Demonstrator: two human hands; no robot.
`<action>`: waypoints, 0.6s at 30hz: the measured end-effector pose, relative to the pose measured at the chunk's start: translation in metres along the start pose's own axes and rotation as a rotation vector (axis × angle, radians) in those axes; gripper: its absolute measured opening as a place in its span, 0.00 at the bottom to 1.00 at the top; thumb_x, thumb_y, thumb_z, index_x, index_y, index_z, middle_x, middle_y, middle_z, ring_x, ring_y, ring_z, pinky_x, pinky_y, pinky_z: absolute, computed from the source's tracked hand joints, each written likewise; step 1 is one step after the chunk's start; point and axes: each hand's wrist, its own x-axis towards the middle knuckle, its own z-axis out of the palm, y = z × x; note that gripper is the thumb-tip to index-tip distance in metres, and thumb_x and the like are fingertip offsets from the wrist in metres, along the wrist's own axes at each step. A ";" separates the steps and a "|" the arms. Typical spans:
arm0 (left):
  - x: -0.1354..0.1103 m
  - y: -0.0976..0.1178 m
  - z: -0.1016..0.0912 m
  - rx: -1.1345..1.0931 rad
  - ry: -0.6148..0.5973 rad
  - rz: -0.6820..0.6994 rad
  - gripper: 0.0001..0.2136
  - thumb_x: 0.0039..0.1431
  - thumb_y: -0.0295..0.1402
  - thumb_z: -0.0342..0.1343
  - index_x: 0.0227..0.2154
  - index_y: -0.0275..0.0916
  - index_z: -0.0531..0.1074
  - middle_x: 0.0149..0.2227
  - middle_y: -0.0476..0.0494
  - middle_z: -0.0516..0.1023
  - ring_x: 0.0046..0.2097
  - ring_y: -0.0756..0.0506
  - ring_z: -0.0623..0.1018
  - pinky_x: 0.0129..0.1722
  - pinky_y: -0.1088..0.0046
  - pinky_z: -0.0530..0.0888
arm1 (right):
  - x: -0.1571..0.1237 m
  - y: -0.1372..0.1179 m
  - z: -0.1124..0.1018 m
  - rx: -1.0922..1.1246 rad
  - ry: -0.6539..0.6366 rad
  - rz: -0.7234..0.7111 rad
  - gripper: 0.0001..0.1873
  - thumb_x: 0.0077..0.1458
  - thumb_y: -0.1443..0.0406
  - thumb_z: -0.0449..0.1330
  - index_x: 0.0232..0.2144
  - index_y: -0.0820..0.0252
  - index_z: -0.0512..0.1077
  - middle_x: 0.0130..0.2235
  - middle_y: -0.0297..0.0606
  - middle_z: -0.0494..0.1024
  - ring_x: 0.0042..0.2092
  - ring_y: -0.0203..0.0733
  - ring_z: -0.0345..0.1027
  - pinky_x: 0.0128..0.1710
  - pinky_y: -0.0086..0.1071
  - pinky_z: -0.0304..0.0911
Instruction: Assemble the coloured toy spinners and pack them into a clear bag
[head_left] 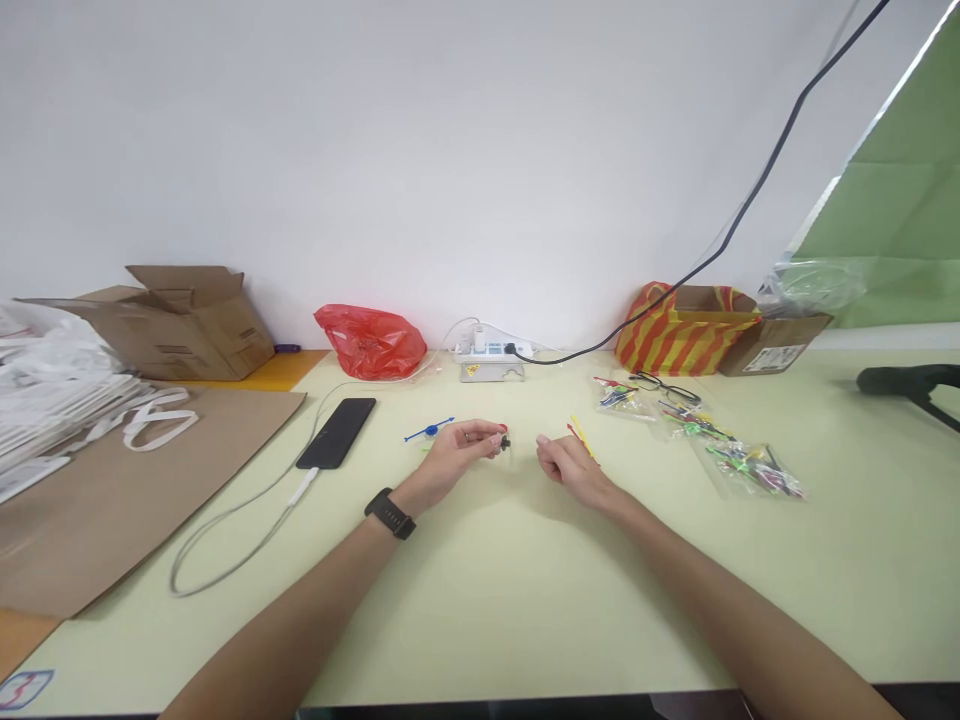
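Small dark part [505, 442] in left hand [454, 452]; clear bags [721, 482] hold coloured pieces [752, 465].

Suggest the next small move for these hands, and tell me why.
Perhaps bring the right hand to the small dark piece: the left hand pinches it, while the right hand is curled, apart from it; whether the right holds anything is unclear.

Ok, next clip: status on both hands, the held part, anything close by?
Left hand pinching small dark part. Right hand curled, apart from it; grip unclear. Blue piece beside left hand, yellow piece beyond right.
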 end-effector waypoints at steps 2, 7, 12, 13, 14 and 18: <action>0.000 0.000 0.000 0.002 -0.004 -0.002 0.17 0.54 0.41 0.71 0.44 0.36 0.82 0.44 0.37 0.83 0.40 0.46 0.78 0.45 0.66 0.74 | 0.001 0.002 -0.002 0.036 0.042 -0.015 0.39 0.69 0.42 0.36 0.13 0.56 0.54 0.18 0.32 0.57 0.24 0.36 0.53 0.32 0.35 0.57; 0.000 0.000 0.000 -0.001 -0.006 -0.008 0.17 0.54 0.41 0.71 0.44 0.36 0.82 0.46 0.36 0.83 0.40 0.46 0.78 0.45 0.66 0.74 | 0.004 0.007 -0.001 0.098 0.081 -0.045 0.38 0.70 0.43 0.39 0.15 0.56 0.61 0.20 0.34 0.63 0.25 0.38 0.57 0.31 0.35 0.55; 0.000 0.001 0.001 -0.015 -0.001 -0.010 0.17 0.55 0.40 0.71 0.44 0.36 0.82 0.44 0.38 0.83 0.40 0.46 0.78 0.45 0.67 0.74 | 0.004 0.008 0.001 -0.118 0.133 -0.076 0.34 0.71 0.47 0.41 0.18 0.57 0.64 0.23 0.35 0.67 0.28 0.39 0.62 0.34 0.34 0.57; -0.001 0.001 0.001 -0.015 0.002 -0.010 0.17 0.55 0.40 0.71 0.44 0.36 0.82 0.44 0.38 0.83 0.40 0.46 0.78 0.45 0.67 0.74 | 0.004 0.008 0.000 -0.228 0.172 -0.087 0.31 0.71 0.49 0.43 0.20 0.57 0.64 0.24 0.35 0.68 0.29 0.39 0.63 0.35 0.34 0.57; -0.001 0.001 0.001 -0.015 0.002 -0.012 0.17 0.55 0.40 0.70 0.44 0.36 0.82 0.44 0.38 0.83 0.40 0.46 0.78 0.45 0.67 0.75 | 0.004 0.009 -0.002 -0.353 0.215 -0.094 0.27 0.71 0.51 0.46 0.23 0.57 0.65 0.27 0.35 0.70 0.31 0.40 0.65 0.35 0.34 0.56; 0.000 0.000 0.001 -0.018 0.007 -0.022 0.17 0.55 0.41 0.70 0.43 0.37 0.82 0.44 0.37 0.83 0.40 0.47 0.78 0.45 0.67 0.75 | 0.005 0.019 -0.018 -0.771 0.337 -0.013 0.09 0.67 0.59 0.52 0.38 0.56 0.69 0.40 0.39 0.75 0.41 0.44 0.69 0.37 0.35 0.55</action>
